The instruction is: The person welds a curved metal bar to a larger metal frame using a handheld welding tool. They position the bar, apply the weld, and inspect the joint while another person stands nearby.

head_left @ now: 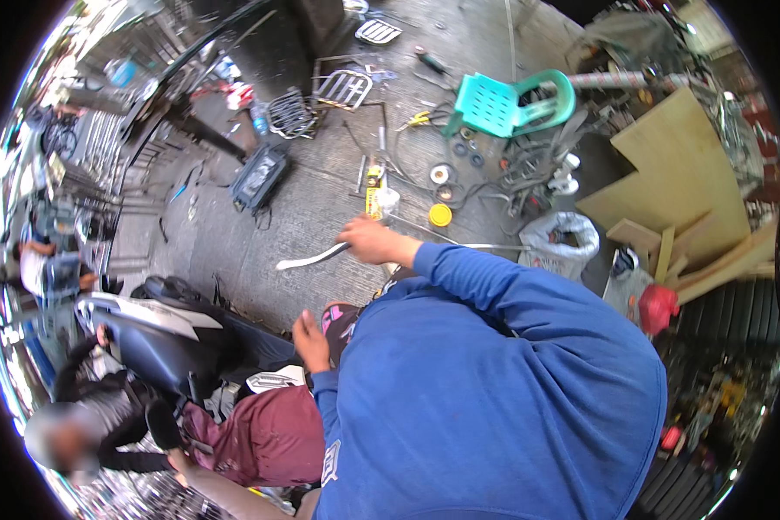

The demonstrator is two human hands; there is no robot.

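Note:
My right hand (371, 240), in a blue sleeve, is closed around a curved, silver-white metal piece (314, 258) that looks like a lever or bent bar. Its pale end points left over the concrete floor (225, 243). Lower and nearer my body, my left hand (310, 343) is raised with its fingers stretched out and nothing visible in it. Beyond my right hand lie a yellow box (374, 192), a whitish cup-like thing (389, 200) and a round yellow lid (440, 215). A thin metal rod (472, 245) runs rightward from there.
A green plastic chair (492, 104) stands at the far right, near tangled cables and a white bag (560, 241). Plywood (680, 165) leans at right. A black toolbox (258, 177) sits ahead left. A motorcycle (160, 334) and another person (117, 412) are close at left.

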